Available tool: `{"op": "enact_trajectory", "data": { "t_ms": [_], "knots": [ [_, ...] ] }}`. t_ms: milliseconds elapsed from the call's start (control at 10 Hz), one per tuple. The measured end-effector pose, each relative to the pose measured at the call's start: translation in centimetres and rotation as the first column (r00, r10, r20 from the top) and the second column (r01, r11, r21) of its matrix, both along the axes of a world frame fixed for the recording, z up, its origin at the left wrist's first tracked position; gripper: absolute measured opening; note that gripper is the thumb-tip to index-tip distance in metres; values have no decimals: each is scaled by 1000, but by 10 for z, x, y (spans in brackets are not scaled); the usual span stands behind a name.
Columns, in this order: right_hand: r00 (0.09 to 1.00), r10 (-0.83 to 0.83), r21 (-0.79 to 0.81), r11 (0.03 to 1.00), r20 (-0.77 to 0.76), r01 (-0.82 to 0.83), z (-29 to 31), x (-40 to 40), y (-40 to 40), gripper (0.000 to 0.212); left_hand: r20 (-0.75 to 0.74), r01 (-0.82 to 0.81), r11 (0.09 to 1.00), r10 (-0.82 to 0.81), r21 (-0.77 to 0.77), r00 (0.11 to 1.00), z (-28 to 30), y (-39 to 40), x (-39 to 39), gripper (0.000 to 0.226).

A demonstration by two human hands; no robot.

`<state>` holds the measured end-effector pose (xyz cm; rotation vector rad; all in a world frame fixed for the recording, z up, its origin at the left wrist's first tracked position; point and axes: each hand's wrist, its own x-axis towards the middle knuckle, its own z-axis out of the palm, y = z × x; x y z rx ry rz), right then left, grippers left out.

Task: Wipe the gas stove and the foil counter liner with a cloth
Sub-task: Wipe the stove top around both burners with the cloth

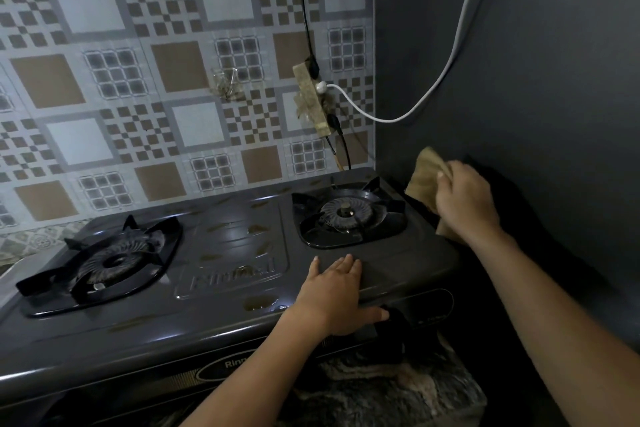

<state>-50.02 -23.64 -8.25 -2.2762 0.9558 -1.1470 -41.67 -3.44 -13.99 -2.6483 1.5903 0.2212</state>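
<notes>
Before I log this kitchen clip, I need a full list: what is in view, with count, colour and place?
stove: one, dark grey, two burners, across the middle, brown smears on top
left burner: one, black, stove's left
right burner: one, black, stove's right
knob: one, black, stove front, by the left thumb
cloth: one, tan, at the stove's right rear edge, in the right hand
tiled wall: one, brown, grey and white checks, behind the stove
power strip: one, grimy beige, on the tiles
white cable: one, from the strip up the grey wall
black cables: at least two, above and below the strip
grey wall: one, right
liner: one, mottled grey, under the stove front
left hand: flat on the stove's front edge
right hand: gripping the cloth
</notes>
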Motion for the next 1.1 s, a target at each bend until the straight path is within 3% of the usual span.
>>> {"op": "enact_trajectory", "data": {
  "t_ms": [100,200,300,500,600,700,800,900,1000,1100],
  "knots": [
    [966,95,40,995,-240,-88,-34,18,-5,26,-16,-2,1000,2,2,1000,0,1,0,98],
    [866,169,64,986,-471,-157,-63,19,6,30,-30,-2,1000,2,7,1000,1,1,2,98],
    [864,178,22,982,-472,-190,-64,13,23,26,-34,-4,1000,4,4,999,1,0,4,98],
    [887,369,-87,910,-278,-405,-93,-11,75,30,-21,-6,999,5,-44,1000,-8,-2,6,98],
    [904,402,109,914,-142,-390,-83,-19,68,26,-47,-18,1000,17,-24,999,-6,-2,6,97],
    [959,282,300,915,0,-269,-56,-28,46,22,-45,-22,1000,21,-14,999,-3,-2,4,98],
    [986,128,219,964,110,-149,-34,-40,32,22,-41,-22,1000,21,-20,999,-4,-1,2,98],
    [997,66,151,986,43,-72,-32,-39,40,30,-38,-16,999,15,-36,999,-5,0,1,97],
    [969,115,106,990,-216,-94,-63,-29,70,45,-12,8,999,-8,-39,1000,-7,3,3,98],
    [958,178,77,983,-223,-165,-105,-21,90,63,-5,30,999,-31,-38,1000,-7,5,5,98]
  ]
}}
